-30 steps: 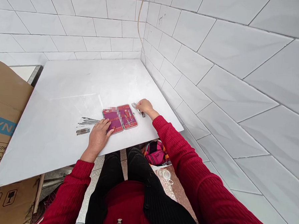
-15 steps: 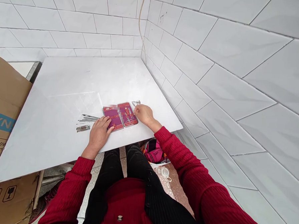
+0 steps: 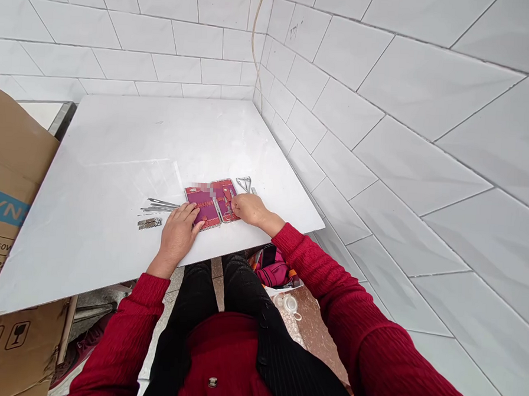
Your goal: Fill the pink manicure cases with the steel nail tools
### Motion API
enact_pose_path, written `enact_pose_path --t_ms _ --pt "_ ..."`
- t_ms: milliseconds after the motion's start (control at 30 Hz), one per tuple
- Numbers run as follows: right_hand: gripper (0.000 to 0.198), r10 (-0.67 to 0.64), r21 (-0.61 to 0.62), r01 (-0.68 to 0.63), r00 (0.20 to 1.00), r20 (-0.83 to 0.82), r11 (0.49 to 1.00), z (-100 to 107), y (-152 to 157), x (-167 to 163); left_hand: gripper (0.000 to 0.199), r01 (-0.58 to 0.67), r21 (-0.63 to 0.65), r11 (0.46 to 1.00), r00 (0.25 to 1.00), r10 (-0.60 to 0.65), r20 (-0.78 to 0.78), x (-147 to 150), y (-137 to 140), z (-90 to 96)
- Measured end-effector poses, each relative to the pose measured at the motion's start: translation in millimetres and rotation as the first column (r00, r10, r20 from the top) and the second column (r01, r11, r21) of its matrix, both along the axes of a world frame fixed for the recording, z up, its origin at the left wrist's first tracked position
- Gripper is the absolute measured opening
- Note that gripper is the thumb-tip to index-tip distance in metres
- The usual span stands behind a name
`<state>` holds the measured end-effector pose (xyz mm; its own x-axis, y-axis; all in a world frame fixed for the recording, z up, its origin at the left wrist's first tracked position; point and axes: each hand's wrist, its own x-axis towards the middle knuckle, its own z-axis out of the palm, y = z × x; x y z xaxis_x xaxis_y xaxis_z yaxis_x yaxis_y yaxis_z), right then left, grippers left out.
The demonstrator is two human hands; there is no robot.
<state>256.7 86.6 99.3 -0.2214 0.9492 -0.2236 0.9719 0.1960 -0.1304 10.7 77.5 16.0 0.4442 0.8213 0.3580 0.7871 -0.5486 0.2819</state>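
An opened red manicure case (image 3: pixel 211 200) lies flat near the front edge of the white table (image 3: pixel 125 149), with small tools in its right half. My left hand (image 3: pixel 177 232) rests with its fingers on the case's left half. My right hand (image 3: pixel 249 209) is curled at the case's right half, over the tools there; what it grips is hidden. Behind my right hand lie small metal tools (image 3: pixel 244 183). Left of the case are several thin metal tools (image 3: pixel 157 206) and a nail clipper (image 3: pixel 149 223).
A cardboard box (image 3: pixel 4 208) stands against the table's left side. White tiled walls (image 3: pixel 383 139) close the back and right. Below the table's front edge sit a pink bag (image 3: pixel 275 273) and a small white object (image 3: pixel 289 304) on the floor.
My right hand has come from the loose tools behind the case down to the case's right half. My left hand has stayed on the left half.
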Motion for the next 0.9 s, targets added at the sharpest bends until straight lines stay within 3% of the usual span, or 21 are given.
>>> enact_pose_path --t_ms 233,467,633,900 --pt "0.023 0.222 -0.113 -0.205 0.959 0.173 0.972 10.1 11.0 -1.6 0.052 -0.005 -0.005 1.000 1.000 0.005 -0.003 0.4 -0.5 0.3" --pt "0.018 0.300 -0.252 -0.268 0.949 0.099 0.930 14.4 16.6 7.7 0.050 0.000 0.014 1.000 1.000 0.000 -0.002 1.4 -0.5 0.5" --pt "0.020 0.267 -0.290 -0.258 0.964 -0.008 0.921 12.9 7.1 25.7 0.049 -0.004 0.023 1.000 1.000 0.005 -0.013 1.7 -0.7 0.8" --pt "0.020 0.103 -0.223 -0.086 0.993 0.065 0.971 8.2 -3.2 69.9 0.050 0.001 0.026 1.000 1.000 -0.001 -0.013 1.0 0.0 0.0"
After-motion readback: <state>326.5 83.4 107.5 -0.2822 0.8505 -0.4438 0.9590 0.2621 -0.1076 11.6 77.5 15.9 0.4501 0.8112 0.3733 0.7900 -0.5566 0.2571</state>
